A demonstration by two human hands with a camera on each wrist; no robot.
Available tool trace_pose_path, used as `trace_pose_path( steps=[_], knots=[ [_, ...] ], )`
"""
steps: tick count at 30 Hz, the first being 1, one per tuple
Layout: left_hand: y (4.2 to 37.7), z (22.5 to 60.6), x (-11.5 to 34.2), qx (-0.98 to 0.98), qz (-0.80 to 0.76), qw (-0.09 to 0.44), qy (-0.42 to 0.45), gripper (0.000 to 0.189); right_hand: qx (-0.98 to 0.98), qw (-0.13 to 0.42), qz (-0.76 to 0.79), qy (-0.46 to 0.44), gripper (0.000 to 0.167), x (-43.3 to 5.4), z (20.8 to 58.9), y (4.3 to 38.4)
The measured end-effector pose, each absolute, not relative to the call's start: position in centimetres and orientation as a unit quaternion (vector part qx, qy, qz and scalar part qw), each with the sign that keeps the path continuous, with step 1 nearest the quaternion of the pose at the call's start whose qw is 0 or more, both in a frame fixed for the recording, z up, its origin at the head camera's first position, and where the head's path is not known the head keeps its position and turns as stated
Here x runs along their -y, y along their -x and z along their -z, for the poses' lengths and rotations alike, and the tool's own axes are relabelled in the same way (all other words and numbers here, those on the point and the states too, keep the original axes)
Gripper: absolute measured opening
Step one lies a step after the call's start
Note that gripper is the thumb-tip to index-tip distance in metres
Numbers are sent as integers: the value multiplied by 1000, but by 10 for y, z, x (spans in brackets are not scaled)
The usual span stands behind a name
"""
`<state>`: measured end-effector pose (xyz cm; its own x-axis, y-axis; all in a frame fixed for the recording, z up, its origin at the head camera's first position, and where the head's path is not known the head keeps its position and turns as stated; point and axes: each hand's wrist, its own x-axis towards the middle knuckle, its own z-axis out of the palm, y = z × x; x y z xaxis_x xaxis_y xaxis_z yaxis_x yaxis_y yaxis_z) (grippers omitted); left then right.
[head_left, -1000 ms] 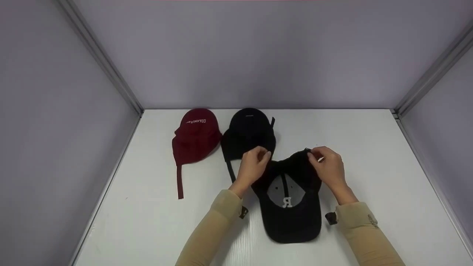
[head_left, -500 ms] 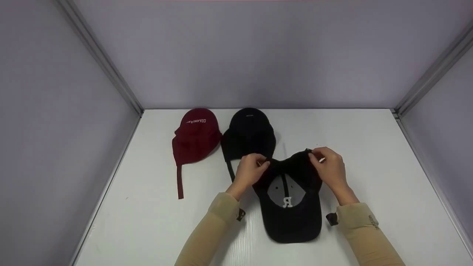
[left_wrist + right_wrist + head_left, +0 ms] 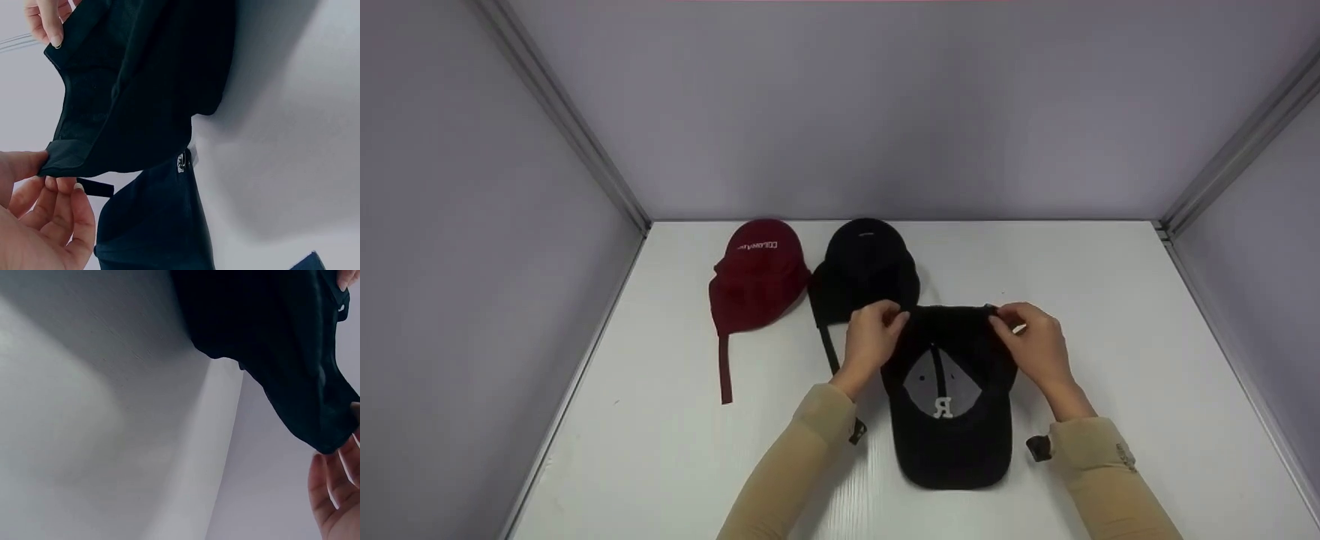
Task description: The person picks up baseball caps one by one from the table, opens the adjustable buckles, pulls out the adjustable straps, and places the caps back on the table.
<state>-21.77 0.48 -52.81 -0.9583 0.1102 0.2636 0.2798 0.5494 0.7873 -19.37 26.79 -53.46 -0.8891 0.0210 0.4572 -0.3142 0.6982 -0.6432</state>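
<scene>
A black baseball cap (image 3: 952, 454) lies with its inside facing up and its brim toward me; a white letter R shows at the front panel. My left hand (image 3: 871, 339) pinches the left end of its back edge between thumb and fingers. At the right end of that edge my right hand (image 3: 1035, 346) pinches the fabric the same way. The left wrist view shows the back of the black cap (image 3: 152, 90) raised between both hands. In the right wrist view, fingertips (image 3: 318, 475) grip the cap's lower corner.
A second black cap (image 3: 866, 262), its strap hanging toward me, lies beyond my left hand. Left of it is a dark red cap (image 3: 761, 289) with white lettering and a loose strap. Grey panels (image 3: 900, 112) wall the white table (image 3: 660, 450) at back and sides.
The cap's back edge, dipped in the middle before, now stretches nearly straight between my hands. My left hand dipped toward me, then rose again; my right hand shifted slightly right.
</scene>
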Motion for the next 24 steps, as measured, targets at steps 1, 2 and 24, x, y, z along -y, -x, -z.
trace_pose_path(
  steps=[1,2,24],
  knots=[
    [218,529,-5,873,465,93,112,15,895,210,-386,-78,12,-269,534,192],
    [218,529,-5,871,469,94,111,15,896,197,-392,-73,14,-270,534,191],
    [217,527,-7,869,477,78,106,16,897,-119,-425,-34,44,-308,533,144]
  ],
)
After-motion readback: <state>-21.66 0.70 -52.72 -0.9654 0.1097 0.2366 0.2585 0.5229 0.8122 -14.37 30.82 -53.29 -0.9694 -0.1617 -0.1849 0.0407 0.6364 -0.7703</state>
